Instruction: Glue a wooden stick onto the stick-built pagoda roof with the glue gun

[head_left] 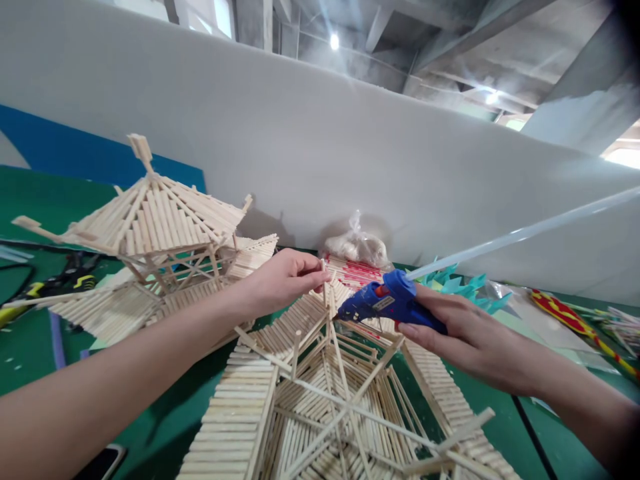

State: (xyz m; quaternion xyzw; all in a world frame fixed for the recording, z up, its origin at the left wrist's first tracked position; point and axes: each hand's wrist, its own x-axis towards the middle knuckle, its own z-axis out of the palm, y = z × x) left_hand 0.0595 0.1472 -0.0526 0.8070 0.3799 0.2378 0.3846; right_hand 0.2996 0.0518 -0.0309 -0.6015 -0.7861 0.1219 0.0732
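My left hand point(295, 279) pinches a short wooden stick point(325, 270) upright at the far corner of a wooden stick model point(345, 407). In my right hand point(465, 327) is a blue hot glue gun point(385, 300), a long clear glue stick point(525, 233) poking out of its back. The gun's nozzle points left and is close to the foot of the short stick; whether it touches cannot be made out. The model has slatted roof panels around an open frame of crossing sticks, with other short sticks standing at its corners.
A pagoda-like stick model point(155, 220) stands at the left. Behind the work lie a knotted plastic bag point(357, 240), red-marked sticks point(355, 272) and teal paper pieces point(460, 287). A black-and-yellow tool point(60, 283) lies far left, a phone point(103, 463) at lower left.
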